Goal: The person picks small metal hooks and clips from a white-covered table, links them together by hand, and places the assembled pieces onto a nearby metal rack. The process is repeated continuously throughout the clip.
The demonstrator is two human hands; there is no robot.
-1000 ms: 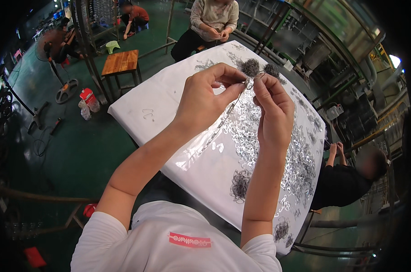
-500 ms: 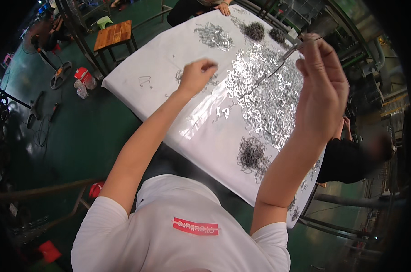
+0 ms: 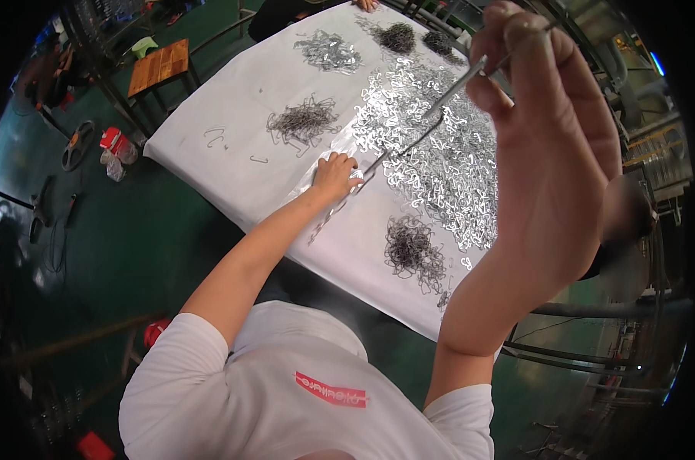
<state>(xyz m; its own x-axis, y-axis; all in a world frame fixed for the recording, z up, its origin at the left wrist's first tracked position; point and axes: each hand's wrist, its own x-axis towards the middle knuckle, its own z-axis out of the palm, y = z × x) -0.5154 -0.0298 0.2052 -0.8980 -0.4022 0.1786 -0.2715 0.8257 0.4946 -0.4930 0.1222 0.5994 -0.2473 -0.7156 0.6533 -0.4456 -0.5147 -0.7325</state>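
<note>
Fingers of my right hand [image 3: 551, 146], upper right of frame, pinch a metal rod [image 3: 453, 89]; left hand [image 3: 336, 174] fingers close on shiny clips [image 3: 439, 146] at tabletop [image 3: 225, 165] centre.

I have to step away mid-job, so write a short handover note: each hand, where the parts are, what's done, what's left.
Right hand: raised, pinching a thin metal rod strung with clips.
Left hand: down on the white table, at the edge of the shiny loose clips.
Parts: dark wire piles near and across the table.
Done: several clips hang on the rod.
Left: most clips lie loose on the table.
</note>
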